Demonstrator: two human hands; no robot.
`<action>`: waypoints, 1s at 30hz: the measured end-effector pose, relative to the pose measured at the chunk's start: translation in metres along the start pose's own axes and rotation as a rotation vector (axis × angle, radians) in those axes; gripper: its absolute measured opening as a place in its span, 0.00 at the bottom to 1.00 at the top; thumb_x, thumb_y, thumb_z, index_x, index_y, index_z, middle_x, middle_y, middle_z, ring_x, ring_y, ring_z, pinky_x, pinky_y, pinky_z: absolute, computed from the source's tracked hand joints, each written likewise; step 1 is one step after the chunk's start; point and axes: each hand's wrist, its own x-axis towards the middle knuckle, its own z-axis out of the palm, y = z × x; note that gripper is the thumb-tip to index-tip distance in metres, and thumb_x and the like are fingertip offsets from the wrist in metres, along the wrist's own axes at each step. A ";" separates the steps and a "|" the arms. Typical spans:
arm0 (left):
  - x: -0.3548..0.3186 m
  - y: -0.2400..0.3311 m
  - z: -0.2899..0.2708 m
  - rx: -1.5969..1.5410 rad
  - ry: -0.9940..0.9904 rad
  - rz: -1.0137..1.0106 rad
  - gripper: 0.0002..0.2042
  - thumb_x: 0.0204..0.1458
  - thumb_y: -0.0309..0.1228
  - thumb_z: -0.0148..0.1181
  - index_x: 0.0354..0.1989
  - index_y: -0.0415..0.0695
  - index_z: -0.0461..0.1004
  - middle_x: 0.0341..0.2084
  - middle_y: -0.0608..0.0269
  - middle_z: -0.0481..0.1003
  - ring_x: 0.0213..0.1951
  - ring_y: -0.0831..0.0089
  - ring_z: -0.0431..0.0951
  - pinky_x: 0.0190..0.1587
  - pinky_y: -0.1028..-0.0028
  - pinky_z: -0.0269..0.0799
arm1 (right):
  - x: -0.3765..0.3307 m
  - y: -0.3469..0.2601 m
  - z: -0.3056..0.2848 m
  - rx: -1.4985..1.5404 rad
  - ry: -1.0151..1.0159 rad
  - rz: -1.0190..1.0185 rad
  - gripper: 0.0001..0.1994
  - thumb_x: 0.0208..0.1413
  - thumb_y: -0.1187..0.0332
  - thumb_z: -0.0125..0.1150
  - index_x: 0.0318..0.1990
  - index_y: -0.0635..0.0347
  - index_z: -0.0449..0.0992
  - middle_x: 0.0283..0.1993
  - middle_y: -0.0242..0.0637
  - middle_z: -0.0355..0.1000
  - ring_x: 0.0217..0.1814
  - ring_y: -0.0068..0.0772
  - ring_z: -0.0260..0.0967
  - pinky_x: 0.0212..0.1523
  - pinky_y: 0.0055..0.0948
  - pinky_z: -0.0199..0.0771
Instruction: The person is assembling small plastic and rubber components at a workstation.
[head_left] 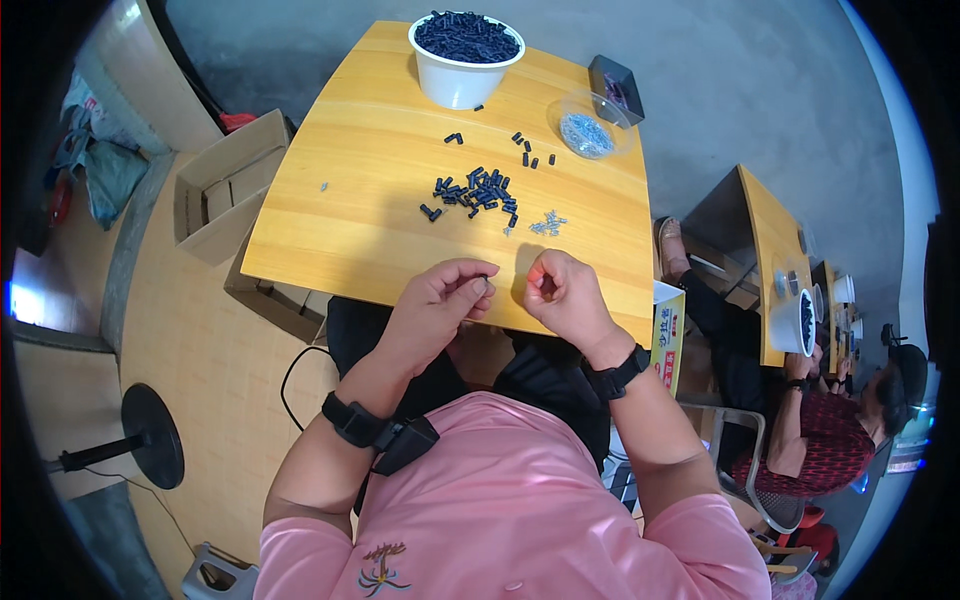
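Observation:
My left hand (447,302) is over the near edge of the wooden table (350,190), thumb and forefinger pinched on a small black tubular piece (485,280) that barely shows. Beside it, a short gap to the right, my right hand (566,296) has its fingers curled into a pinch; anything held in it is hidden. Beyond the hands lies a loose pile of short black tubular pieces (482,189). A small heap of silvery metal pieces (549,224) sits to the right of that pile, nearer to my right hand.
A white tub (462,80) heaped with black pieces stands at the table's far edge. Right of it are a clear round bowl (588,135) of silvery parts and a dark box (617,90). Cardboard boxes (225,190) sit left. Another person (815,440) works at a table on the right.

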 end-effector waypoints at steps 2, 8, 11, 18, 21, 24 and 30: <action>0.001 0.002 0.003 -0.087 0.101 -0.085 0.10 0.56 0.27 0.53 0.45 0.38 0.71 0.34 0.62 0.75 0.35 0.78 0.74 0.40 0.79 0.72 | -0.003 -0.002 -0.001 0.065 -0.015 0.041 0.06 0.41 0.79 0.58 0.24 0.62 0.67 0.20 0.39 0.65 0.22 0.30 0.65 0.25 0.25 0.66; -0.003 0.002 0.000 -0.169 0.204 -0.154 0.10 0.53 0.26 0.58 0.43 0.39 0.72 0.31 0.63 0.75 0.33 0.80 0.75 0.38 0.81 0.73 | -0.008 0.009 0.012 0.406 -0.055 0.108 0.05 0.43 0.79 0.58 0.26 0.61 0.68 0.21 0.27 0.62 0.23 0.15 0.58 0.25 0.17 0.62; -0.003 -0.001 0.000 -0.137 0.256 -0.138 0.11 0.52 0.27 0.58 0.43 0.38 0.72 0.31 0.65 0.75 0.32 0.80 0.75 0.36 0.81 0.74 | -0.009 0.015 0.012 0.427 -0.018 0.064 0.05 0.44 0.80 0.58 0.28 0.61 0.69 0.23 0.26 0.62 0.24 0.14 0.57 0.26 0.15 0.62; -0.002 0.005 0.005 -0.308 0.228 -0.147 0.10 0.53 0.26 0.58 0.43 0.37 0.72 0.31 0.64 0.75 0.32 0.80 0.74 0.36 0.83 0.74 | -0.008 -0.004 -0.004 0.354 0.065 -0.044 0.07 0.47 0.80 0.57 0.35 0.63 0.74 0.25 0.27 0.64 0.25 0.13 0.58 0.27 0.14 0.61; 0.000 0.012 0.015 -0.372 0.203 -0.140 0.10 0.53 0.24 0.57 0.42 0.36 0.71 0.32 0.62 0.75 0.33 0.79 0.75 0.36 0.82 0.74 | -0.006 -0.014 -0.012 0.701 -0.049 0.149 0.06 0.52 0.78 0.56 0.37 0.64 0.73 0.27 0.28 0.69 0.26 0.14 0.63 0.29 0.15 0.64; 0.002 0.010 0.023 -0.422 0.141 -0.130 0.09 0.53 0.23 0.56 0.42 0.36 0.71 0.34 0.58 0.75 0.36 0.75 0.77 0.39 0.80 0.76 | -0.002 -0.023 -0.017 0.986 -0.026 0.218 0.05 0.55 0.76 0.55 0.39 0.64 0.73 0.29 0.31 0.73 0.29 0.16 0.68 0.30 0.15 0.67; 0.001 0.008 0.033 -0.464 0.090 -0.121 0.09 0.52 0.22 0.56 0.42 0.35 0.71 0.35 0.58 0.75 0.38 0.72 0.77 0.43 0.77 0.76 | -0.005 -0.023 -0.020 1.028 -0.065 0.207 0.05 0.55 0.75 0.56 0.40 0.63 0.73 0.31 0.34 0.75 0.30 0.18 0.70 0.29 0.16 0.67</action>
